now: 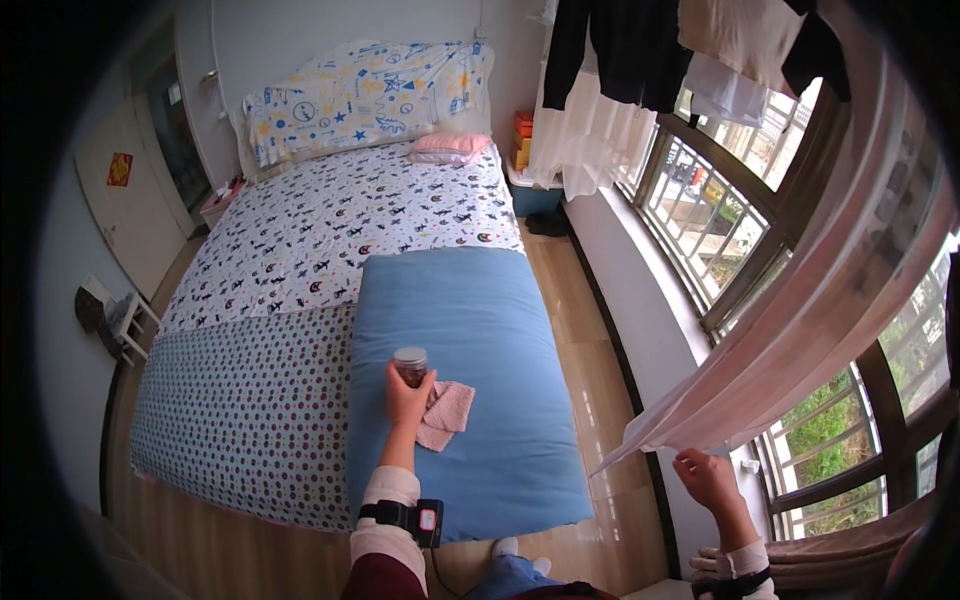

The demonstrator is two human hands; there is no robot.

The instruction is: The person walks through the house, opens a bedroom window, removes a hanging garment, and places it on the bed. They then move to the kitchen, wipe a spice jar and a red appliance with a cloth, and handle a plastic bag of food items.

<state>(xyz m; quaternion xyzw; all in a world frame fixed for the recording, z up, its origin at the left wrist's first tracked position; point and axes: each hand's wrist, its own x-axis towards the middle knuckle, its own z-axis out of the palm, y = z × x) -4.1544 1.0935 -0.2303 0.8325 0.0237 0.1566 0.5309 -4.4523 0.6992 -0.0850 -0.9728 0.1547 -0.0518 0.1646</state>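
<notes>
My left hand (pixel 405 402) is wrapped round a small see-through jar (pixel 410 366) with a pale lid and dark contents. It holds the jar upright over the folded blue quilt (pixel 490 320) on the bed. Just right of that hand lies a crumpled pink cloth (pixel 455 408). Off to the right, my right hand (pixel 708 478) is closed, its fingertips pinching the lower hem of a sheer pinkish curtain (pixel 740 385) by the window. Both wrists wear black straps.
A bed with a patterned sheet (pixel 330 240) fills the middle, and a pink pillow (pixel 450 148) lies at its head. Clothes (pixel 630 50) hang at the upper right before barred windows (pixel 700 210). A small white stool (pixel 130 325) stands left of the bed.
</notes>
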